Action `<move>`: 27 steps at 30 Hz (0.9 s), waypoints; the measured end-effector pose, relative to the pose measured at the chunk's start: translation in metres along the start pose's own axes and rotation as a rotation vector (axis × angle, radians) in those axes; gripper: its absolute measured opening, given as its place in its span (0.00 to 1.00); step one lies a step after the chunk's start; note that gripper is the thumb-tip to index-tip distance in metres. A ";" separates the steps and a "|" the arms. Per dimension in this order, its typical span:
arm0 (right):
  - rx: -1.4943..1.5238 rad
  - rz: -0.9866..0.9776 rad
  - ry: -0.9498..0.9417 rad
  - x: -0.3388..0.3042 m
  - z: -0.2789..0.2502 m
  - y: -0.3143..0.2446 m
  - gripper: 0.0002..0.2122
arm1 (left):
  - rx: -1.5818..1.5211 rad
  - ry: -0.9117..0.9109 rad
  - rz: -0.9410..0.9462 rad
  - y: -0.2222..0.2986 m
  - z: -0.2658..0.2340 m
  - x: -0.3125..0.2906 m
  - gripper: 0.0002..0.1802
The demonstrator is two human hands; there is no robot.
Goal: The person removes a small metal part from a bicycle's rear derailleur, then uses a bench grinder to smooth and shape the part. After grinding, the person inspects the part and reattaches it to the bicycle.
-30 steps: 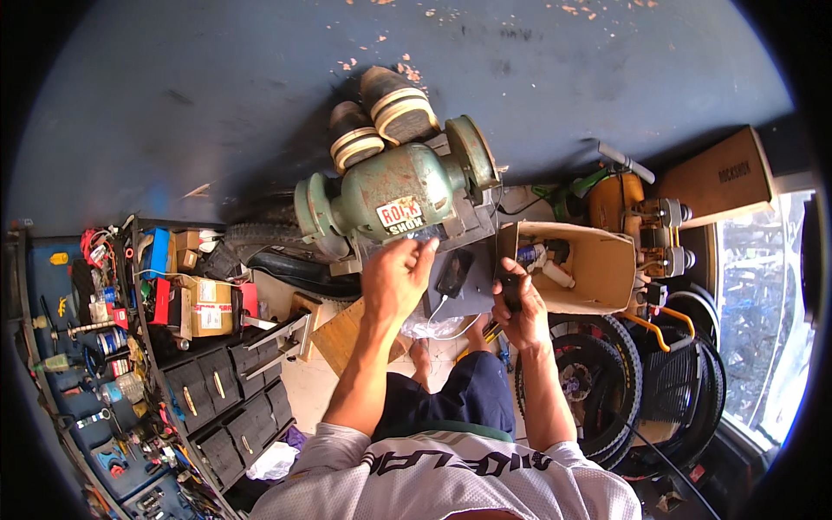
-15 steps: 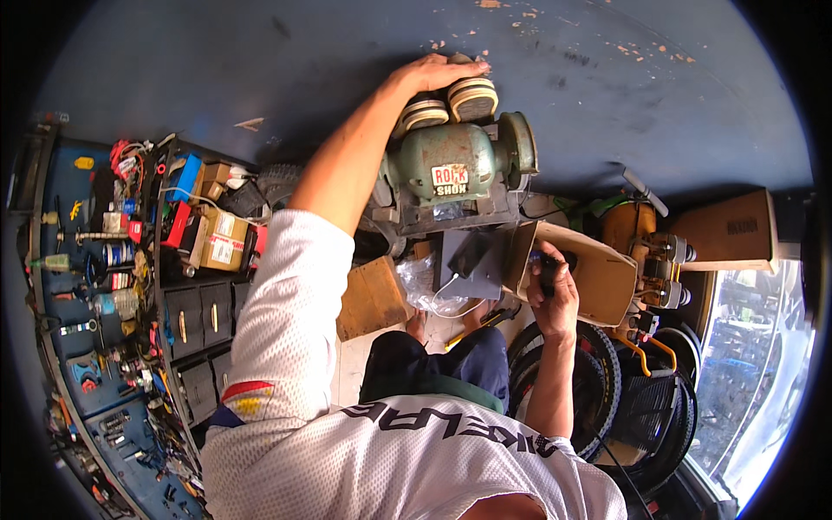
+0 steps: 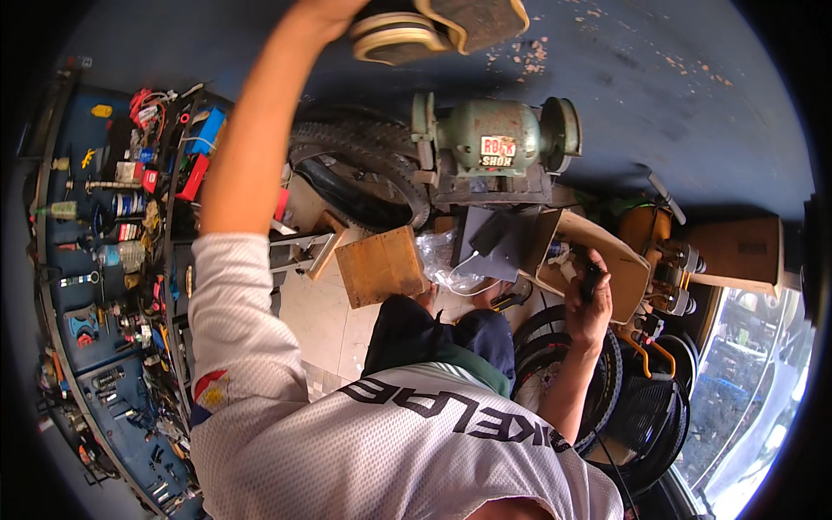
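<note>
At the upper edge of the view my left hand [image 3: 328, 10] is partly cut off, its fingers out of sight. A pair of dark shoes [image 3: 400, 39] with cream layered soles hangs from it, off the bench grinder. The green bench grinder [image 3: 490, 139], with a sticker on its housing, stands below the shoes. My right hand [image 3: 589, 303] is closed around a small black object [image 3: 591, 282] whose kind I cannot make out. This hand is over the near side of an open cardboard box [image 3: 620, 256] with small items inside.
Left are a blue tool board [image 3: 87, 299] and crowded shelves. Tyres [image 3: 364, 165] lean left of the grinder. A wooden box [image 3: 381, 264] stands on the tiled floor by my feet. Bicycle wheels [image 3: 598, 381] and yellow-framed equipment [image 3: 646, 230] are at right, near a bright window [image 3: 754, 381].
My left hand has lifted the shoes up and leftward, away from above the grinder. My right hand has drawn back toward the box's near edge, still closed on the black object. The view has shifted.
</note>
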State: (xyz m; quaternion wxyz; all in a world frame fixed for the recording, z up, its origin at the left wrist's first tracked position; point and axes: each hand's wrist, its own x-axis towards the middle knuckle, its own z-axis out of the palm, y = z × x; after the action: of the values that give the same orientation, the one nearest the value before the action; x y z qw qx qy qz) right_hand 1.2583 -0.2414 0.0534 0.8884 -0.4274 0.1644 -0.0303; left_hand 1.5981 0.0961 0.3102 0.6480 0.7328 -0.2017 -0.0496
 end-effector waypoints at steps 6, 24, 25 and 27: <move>-0.066 0.035 -0.028 -0.007 0.021 0.000 0.23 | 0.251 0.457 0.023 0.062 -0.122 -0.192 0.27; -0.411 0.218 0.072 -0.069 0.076 0.043 0.19 | 0.626 0.291 -0.682 -0.363 -0.211 -0.440 0.26; -0.435 0.228 0.086 -0.071 0.077 0.044 0.19 | 0.565 0.307 -0.716 -0.368 -0.198 -0.429 0.26; -0.440 0.246 0.095 -0.068 0.082 0.051 0.18 | 0.425 0.345 -0.705 -0.372 -0.187 -0.416 0.26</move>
State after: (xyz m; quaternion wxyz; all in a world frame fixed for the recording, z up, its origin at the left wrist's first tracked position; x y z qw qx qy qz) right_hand 1.2156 -0.1346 0.0795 0.7624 -0.5852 0.2596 0.0943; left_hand 1.3663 0.4486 -0.1003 0.4507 0.8712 0.1656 -0.1019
